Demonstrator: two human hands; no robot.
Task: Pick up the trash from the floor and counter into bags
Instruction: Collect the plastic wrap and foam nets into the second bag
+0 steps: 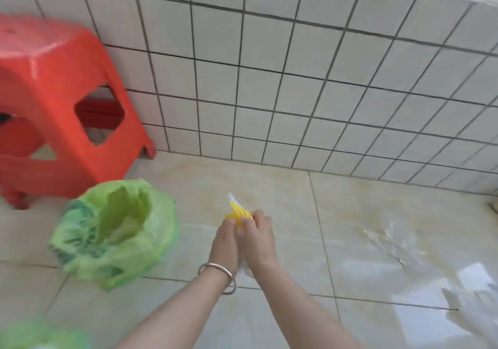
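Observation:
My left hand (225, 243) and my right hand (258, 237) are pressed together above the floor, both closed on a yellow and white piece of trash (238, 212) that sticks out above the fingers. White material also shows below my wrists. A green plastic bag (116, 232) stands on the floor to the left of my hands, its mouth wide. A clear plastic wrapper (390, 243) lies flat on the floor to the right. A silver bangle sits on my left wrist.
A red plastic stool (54, 106) stands at the left against the white tiled wall (296, 79). A second green bag (40, 334) shows at the bottom left corner. More clear plastic (474, 311) lies at the lower right. The floor is glossy beige tile.

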